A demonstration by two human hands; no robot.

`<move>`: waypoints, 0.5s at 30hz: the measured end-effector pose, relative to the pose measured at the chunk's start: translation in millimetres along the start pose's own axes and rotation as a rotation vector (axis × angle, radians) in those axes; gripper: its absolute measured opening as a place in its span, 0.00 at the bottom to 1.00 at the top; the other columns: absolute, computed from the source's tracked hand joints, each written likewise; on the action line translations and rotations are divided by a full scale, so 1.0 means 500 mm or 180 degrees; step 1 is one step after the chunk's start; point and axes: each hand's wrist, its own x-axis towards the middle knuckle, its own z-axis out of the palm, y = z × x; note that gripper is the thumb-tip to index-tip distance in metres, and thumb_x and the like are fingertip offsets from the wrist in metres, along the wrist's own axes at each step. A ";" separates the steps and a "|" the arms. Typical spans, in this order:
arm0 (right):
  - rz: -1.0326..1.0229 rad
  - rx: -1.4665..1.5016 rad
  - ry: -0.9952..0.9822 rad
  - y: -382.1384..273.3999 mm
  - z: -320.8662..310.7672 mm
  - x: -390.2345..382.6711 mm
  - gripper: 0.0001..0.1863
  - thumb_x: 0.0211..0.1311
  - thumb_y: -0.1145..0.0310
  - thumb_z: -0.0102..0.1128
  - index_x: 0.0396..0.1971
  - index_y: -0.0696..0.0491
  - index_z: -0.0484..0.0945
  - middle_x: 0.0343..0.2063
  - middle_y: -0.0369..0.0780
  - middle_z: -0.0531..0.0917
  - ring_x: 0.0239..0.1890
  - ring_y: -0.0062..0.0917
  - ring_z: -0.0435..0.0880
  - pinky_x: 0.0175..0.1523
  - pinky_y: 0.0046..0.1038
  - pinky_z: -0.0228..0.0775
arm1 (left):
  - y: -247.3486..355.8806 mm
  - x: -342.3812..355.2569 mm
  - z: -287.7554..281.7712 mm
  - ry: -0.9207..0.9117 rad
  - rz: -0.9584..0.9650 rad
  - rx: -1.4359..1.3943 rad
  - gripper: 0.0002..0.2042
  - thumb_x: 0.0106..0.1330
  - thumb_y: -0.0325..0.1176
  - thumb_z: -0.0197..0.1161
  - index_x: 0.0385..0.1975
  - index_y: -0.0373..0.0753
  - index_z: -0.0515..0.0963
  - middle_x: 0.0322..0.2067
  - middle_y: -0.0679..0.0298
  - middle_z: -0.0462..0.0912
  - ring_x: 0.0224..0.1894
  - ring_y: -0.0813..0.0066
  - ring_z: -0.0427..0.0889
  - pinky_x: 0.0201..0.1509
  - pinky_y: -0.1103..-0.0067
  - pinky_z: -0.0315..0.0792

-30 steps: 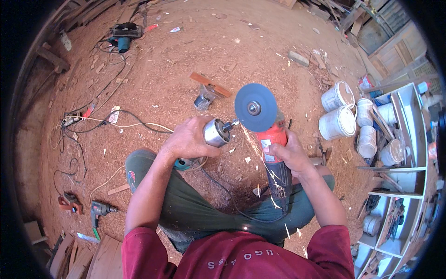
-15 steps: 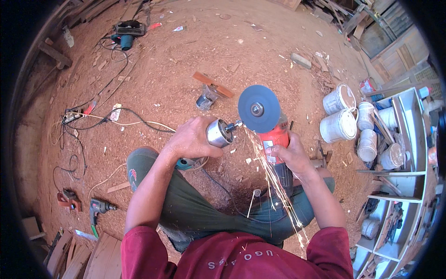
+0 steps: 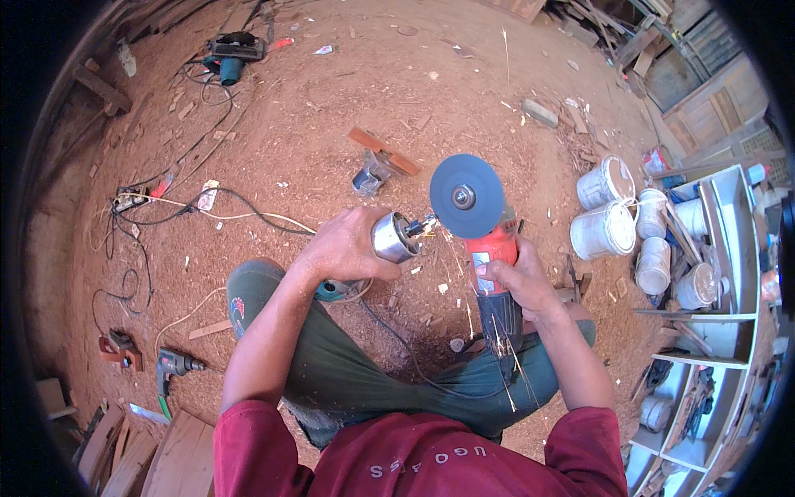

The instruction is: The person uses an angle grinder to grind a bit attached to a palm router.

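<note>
Across littered ground (image 3: 290, 149), the grinder (image 3: 492, 247) throws fewer sparks (image 3: 429, 225) than before.

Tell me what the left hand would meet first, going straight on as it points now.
Likely the grey disc of the red angle grinder: the left hand holds a metal cylinder whose shaft points toward its edge, though exact depth is unclear here.

one head-worn fisheye view, downward, close above the lap (image 3: 377, 383)

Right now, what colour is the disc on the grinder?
The disc is blue-grey, showing best in the head view.
</note>
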 end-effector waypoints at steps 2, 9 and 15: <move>0.0008 0.0075 0.0010 -0.006 0.006 -0.002 0.25 0.53 0.72 0.71 0.51 0.60 0.75 0.38 0.37 0.82 0.39 0.21 0.83 0.45 0.29 0.79 | -0.004 0.001 0.001 -0.0001 0.0005 0.0010 0.28 0.34 0.46 0.74 0.40 0.40 0.84 0.35 0.52 0.88 0.41 0.51 0.87 0.48 0.62 0.78; 0.0107 0.0159 0.0002 -0.013 0.009 -0.005 0.25 0.53 0.71 0.71 0.51 0.61 0.73 0.36 0.40 0.82 0.34 0.26 0.87 0.40 0.31 0.84 | -0.002 0.002 0.001 -0.0027 -0.0021 0.0025 0.28 0.34 0.47 0.74 0.40 0.40 0.84 0.35 0.53 0.88 0.41 0.52 0.87 0.48 0.62 0.78; 0.0133 0.0136 -0.0019 -0.013 0.007 -0.006 0.26 0.53 0.71 0.71 0.51 0.61 0.73 0.35 0.41 0.82 0.33 0.28 0.88 0.39 0.31 0.85 | 0.003 0.000 -0.001 -0.0037 -0.0042 0.0040 0.28 0.35 0.47 0.74 0.40 0.40 0.84 0.35 0.53 0.88 0.41 0.52 0.88 0.49 0.62 0.78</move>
